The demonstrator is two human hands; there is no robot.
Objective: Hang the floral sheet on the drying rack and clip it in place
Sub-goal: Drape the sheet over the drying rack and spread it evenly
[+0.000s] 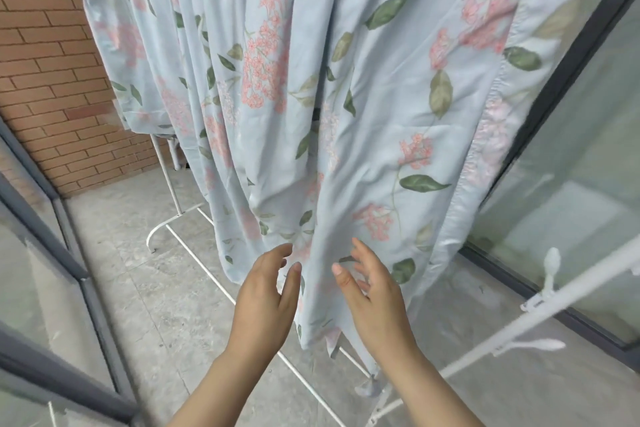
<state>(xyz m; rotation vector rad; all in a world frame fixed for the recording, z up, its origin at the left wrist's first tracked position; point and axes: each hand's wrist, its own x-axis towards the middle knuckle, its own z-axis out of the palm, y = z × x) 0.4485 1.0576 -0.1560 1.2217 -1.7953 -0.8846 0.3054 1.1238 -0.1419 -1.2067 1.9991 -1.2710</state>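
Floral sheet [346, 97]: pale blue cloth printed with pink flower clusters and green leaves. It hangs in long vertical folds from above the frame, draped over the drying rack [165, 168], and its lower edge ends just above the rack's white base tube. The top of the rack is out of view.

Drying rack: white metal tubing. One upright and a curved foot show to the left of the sheet, and the base bar runs beneath the cloth.

Left hand [266, 291]: raised in front of the sheet's lower folds, fingers [277, 255] loosely extended and holding nothing. Contact with the cloth cannot be told.

Right hand [375, 298]: beside the left and level with it, fingers spread and slack, nothing held, close against the sheet's lower part.

Clips [550, 274]: two white pegs fixed on a white rail [485, 340] that slants across the lower right, apart from both hands.

Surroundings: brick wall [45, 62] at upper left, grey tiled floor [138, 288], and dark-framed glass panels [588, 149] on both sides.
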